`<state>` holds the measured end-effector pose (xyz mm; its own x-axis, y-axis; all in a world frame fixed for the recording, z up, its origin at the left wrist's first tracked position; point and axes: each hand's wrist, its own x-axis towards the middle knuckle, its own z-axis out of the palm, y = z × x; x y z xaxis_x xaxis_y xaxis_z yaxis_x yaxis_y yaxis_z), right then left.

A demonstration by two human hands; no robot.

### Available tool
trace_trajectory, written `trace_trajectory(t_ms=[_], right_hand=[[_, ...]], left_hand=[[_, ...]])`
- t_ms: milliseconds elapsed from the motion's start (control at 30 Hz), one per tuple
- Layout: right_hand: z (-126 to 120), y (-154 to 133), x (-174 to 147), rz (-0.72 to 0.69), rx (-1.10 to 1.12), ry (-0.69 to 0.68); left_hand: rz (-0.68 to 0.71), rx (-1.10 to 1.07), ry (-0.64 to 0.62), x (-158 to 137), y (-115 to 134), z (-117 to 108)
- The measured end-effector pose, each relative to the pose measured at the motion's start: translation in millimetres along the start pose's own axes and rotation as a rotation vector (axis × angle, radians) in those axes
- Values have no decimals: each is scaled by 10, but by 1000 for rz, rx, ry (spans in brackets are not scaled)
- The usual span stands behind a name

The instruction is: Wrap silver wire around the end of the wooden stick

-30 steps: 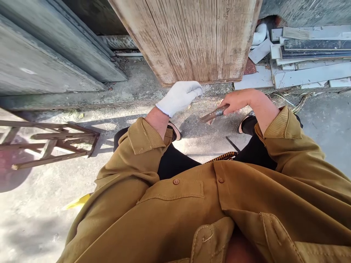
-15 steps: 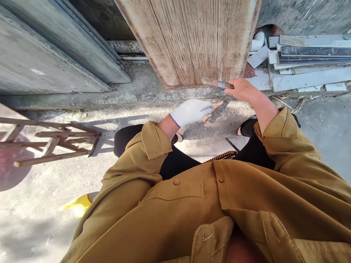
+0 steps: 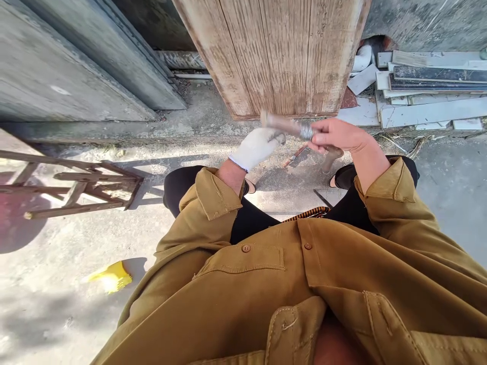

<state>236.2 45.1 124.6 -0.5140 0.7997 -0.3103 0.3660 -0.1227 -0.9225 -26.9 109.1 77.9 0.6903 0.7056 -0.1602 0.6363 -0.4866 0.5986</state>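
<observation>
- Left hand (image 3: 256, 148), in a white glove, stands nearer the foot of the wooden panel than half a second ago; the wire-bound tool (image 3: 282, 124) has swung leftward, its far end now overlapping the glove in this view.
- Right hand (image 3: 338, 135), bare, grips the tool near its wire binding; the far end is blurred, and contact with the glove cannot be told.
- Left hand: fingers curled inward; whether they enclose anything cannot be told.
- Below the right hand, a blurred brown form (image 3: 332, 158); its identity is unclear.
- Between the hands, slightly lower, a narrow reddish-brown piece (image 3: 294, 155) appears near the ground.
- Above, the wooden panel (image 3: 285, 61) of lengthwise boards, its lower edge just beyond the hands.
- Right: stacked pale strips (image 3: 426, 108) beside the panel.
- Left: a wooden stool-like frame (image 3: 95, 177); nearer the wearer, a yellow object (image 3: 117, 277).
</observation>
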Motion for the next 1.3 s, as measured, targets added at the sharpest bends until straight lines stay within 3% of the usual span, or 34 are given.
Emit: trace_trajectory(t_ms=[67,133,300,467,533,633,733,800,833,900,1000,1067,1100,1200,1300], right_hand=[[3,-17,-15,-14,93,249],[-15,5,-6,58,56,368],[-111,171,26,253,-181,410],[-109,236,67,448,-636,382],[-62,227,93,506,-770,264],[45,209,128,512,-785,-144],[137,194,135,433,-558,-562],[137,186,108,352,-383,-664],[110,184,84,290,-305,-646],[17,188,27,121,-123,-465],[-146,217,-30,-90,179,98],[-214,246,-25,-43,178,385],[-229,260,-13,33,100,462],[-218,283,28,268,-249,505],[-171,265,45,414,-564,404]], left_hand=[[-14,31,0,-35,65,65],[7,109,-31,-51,127,131],[59,244,-105,-43,192,216],[219,92,-269,-48,213,239],[211,56,-229,-43,175,245],[180,33,-94,-25,61,249],[209,-24,-47,-6,-38,256],[207,-82,-50,1,-55,264],[188,-107,-53,3,-47,268],[121,-157,-54,2,-8,274],[67,-226,-61,-10,71,277],[81,-255,-73,-21,114,276],[91,-255,-85,-25,129,277],[114,-196,-121,-25,135,287],[178,-127,-137,-14,93,315]])
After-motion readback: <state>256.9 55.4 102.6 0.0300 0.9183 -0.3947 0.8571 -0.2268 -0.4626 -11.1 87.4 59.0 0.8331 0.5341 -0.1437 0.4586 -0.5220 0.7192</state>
